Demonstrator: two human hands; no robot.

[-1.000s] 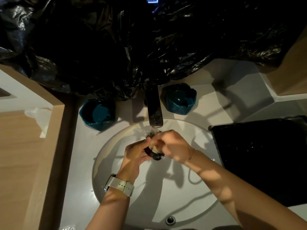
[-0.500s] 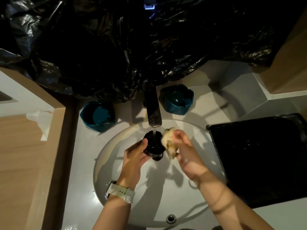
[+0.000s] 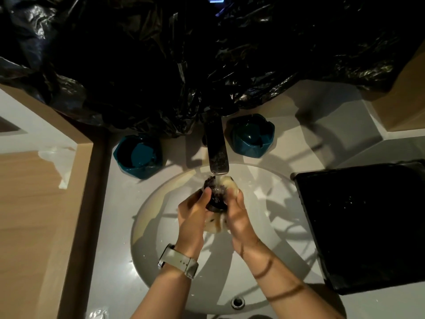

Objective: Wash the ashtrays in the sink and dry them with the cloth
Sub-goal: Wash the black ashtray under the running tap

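Observation:
Over the white sink [image 3: 271, 240], my left hand [image 3: 192, 211] grips a dark ashtray [image 3: 215, 194] under the water running from the faucet [image 3: 217, 153]. My right hand [image 3: 238, 215] holds a pale wet cloth [image 3: 227, 183] against the ashtray's right side and underside. Part of the cloth hangs below between my hands. Two teal ashtrays stand on the counter behind the basin, one [image 3: 138, 156] left of the faucet and one [image 3: 251, 135] right of it.
A black tray [image 3: 363, 224] lies on the counter right of the basin. Crumpled black plastic [image 3: 184, 54] covers the wall above the faucet. A wooden panel [image 3: 34, 215] borders the counter on the left. The overflow hole [image 3: 237, 302] sits at the basin's near edge.
My right hand has come back to the ashtray with the cloth and now wraps it from the right and below. The ashtray stays under the running water in my left hand.

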